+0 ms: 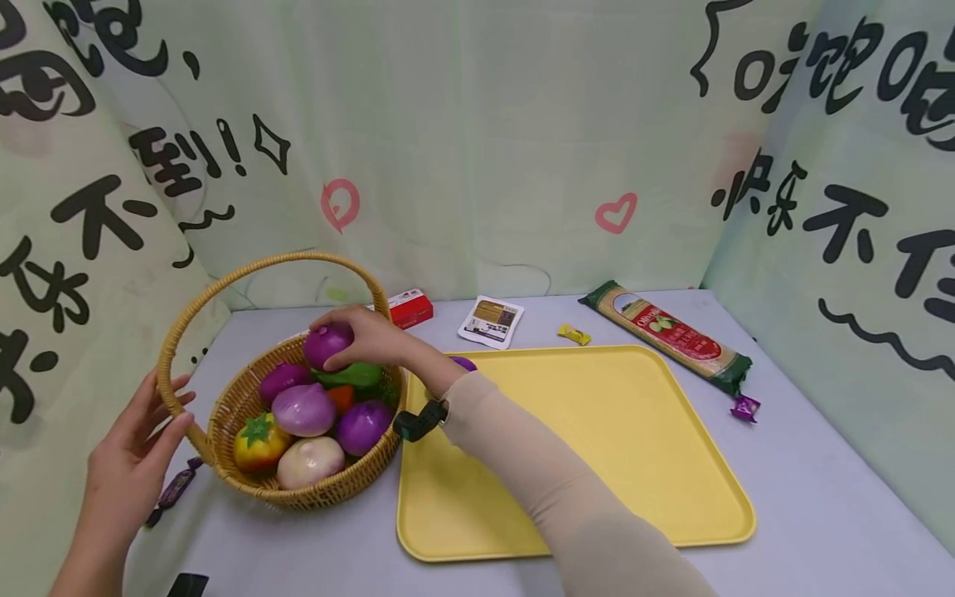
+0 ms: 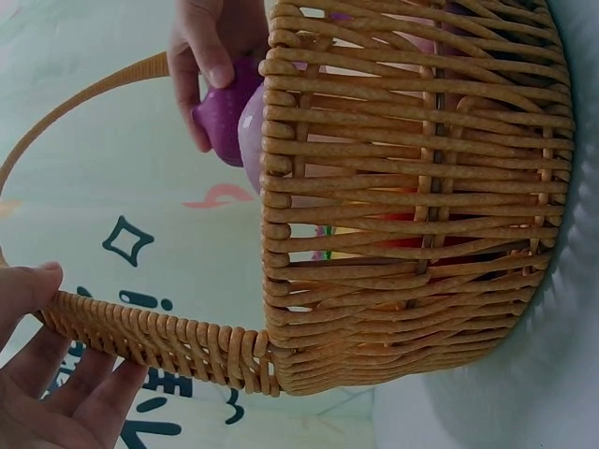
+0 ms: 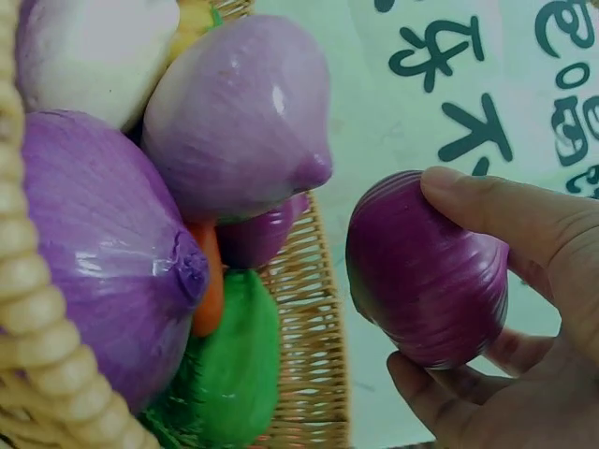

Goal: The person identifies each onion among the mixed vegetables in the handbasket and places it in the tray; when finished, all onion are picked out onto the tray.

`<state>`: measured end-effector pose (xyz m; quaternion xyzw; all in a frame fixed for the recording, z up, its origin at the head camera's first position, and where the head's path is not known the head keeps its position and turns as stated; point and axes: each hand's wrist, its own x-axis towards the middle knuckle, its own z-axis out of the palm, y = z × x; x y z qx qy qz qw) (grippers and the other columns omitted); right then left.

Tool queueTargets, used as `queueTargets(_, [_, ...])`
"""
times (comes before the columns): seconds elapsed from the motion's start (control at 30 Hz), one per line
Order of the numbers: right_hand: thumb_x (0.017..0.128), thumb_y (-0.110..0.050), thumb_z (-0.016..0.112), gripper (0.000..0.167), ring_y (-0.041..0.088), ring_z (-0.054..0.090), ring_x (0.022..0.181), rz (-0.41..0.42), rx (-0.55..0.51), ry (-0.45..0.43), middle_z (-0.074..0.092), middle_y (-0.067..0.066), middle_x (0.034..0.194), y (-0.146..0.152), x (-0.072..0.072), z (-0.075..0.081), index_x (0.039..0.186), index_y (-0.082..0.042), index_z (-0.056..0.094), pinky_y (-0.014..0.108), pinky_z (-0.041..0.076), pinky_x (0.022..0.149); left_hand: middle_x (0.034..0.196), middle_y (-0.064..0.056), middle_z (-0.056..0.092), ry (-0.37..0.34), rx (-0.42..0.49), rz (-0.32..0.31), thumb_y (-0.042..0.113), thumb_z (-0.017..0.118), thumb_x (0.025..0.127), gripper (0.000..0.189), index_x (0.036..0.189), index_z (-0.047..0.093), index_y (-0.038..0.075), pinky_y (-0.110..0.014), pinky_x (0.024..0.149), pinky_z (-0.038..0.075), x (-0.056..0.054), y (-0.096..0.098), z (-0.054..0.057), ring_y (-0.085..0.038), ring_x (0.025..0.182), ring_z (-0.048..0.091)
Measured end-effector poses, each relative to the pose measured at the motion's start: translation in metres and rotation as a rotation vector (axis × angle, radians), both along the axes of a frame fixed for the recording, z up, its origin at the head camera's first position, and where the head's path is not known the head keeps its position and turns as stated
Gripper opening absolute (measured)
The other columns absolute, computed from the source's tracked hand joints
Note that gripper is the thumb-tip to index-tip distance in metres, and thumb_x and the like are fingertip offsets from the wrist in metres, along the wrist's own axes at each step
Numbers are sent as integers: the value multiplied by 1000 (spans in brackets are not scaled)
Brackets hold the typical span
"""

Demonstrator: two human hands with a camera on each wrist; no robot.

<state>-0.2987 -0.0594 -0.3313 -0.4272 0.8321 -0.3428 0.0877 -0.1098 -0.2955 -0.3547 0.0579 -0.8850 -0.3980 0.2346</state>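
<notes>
In the head view my right hand (image 1: 373, 336) grips a dark purple onion (image 1: 327, 345) over the back of a wicker basket (image 1: 339, 495). Thumb and fingers sit on opposite sides of this onion (image 3: 430, 271) in the right wrist view. My left hand (image 1: 134, 452) holds the left side of the basket's arched handle (image 2: 159, 341), thumb on one side and fingers on the other. Inside the basket lie several purple onions (image 1: 304, 410), a whitish onion (image 1: 310, 463), a yellow-orange vegetable with a green top (image 1: 261, 442), a green pepper (image 3: 241, 360) and an orange piece (image 3: 208, 281).
A yellow tray (image 1: 597, 448) lies right of the basket, with a purple thing (image 1: 464, 362) partly hidden behind my right arm. Behind are a red box (image 1: 412, 309), a white packet (image 1: 491, 322), a yellow candy (image 1: 574, 334) and a long pasta pack (image 1: 667, 332). Purple-wrapped candies (image 1: 745, 408) lie right and left.
</notes>
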Motion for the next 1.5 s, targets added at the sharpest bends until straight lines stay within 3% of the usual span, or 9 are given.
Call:
queueTargets(0.2, [80, -26, 75, 51, 10, 53, 110, 41, 9, -4, 57, 0, 129, 15, 7, 5, 127, -19, 58, 12, 46, 87, 143, 16, 45, -19, 5, -3, 25, 53, 96, 63, 147, 20, 41, 6, 79, 37, -2, 1, -1, 23, 107, 42])
queueTargets(0.6, [81, -26, 74, 52, 5, 51, 109, 112, 28, -10, 56, -2, 129, 30, 22, 17, 130, -21, 56, 8, 44, 86, 148, 12, 40, -94, -9, 76, 28, 50, 97, 62, 146, 16, 46, 3, 86, 36, 0, -2, -7, 16, 117, 43])
queueTargets(0.93, [81, -24, 74, 52, 2, 55, 105, 179, -11, -33, 59, -4, 125, 40, 29, 33, 130, -17, 56, 11, 47, 88, 147, 13, 40, -87, -6, 83, 27, 50, 97, 62, 145, 17, 46, 3, 86, 36, 1, -1, -7, 17, 117, 43])
queueTargets(1.3, [81, -22, 74, 53, 9, 55, 110, 140, -38, -67, 56, 1, 130, 59, 36, 46, 130, -16, 56, 15, 48, 89, 147, 12, 41, -82, 1, 85, 28, 51, 97, 62, 145, 18, 46, 4, 84, 36, -1, 1, -4, 18, 115, 43])
queueTargets(1.5, [81, -24, 75, 53, 6, 54, 110, 113, -53, -91, 55, -4, 131, 71, 38, 50, 130, -20, 55, 16, 48, 91, 148, 12, 40, -85, 1, 82, 29, 51, 96, 62, 145, 17, 46, 4, 84, 35, -1, 1, -4, 17, 117, 43])
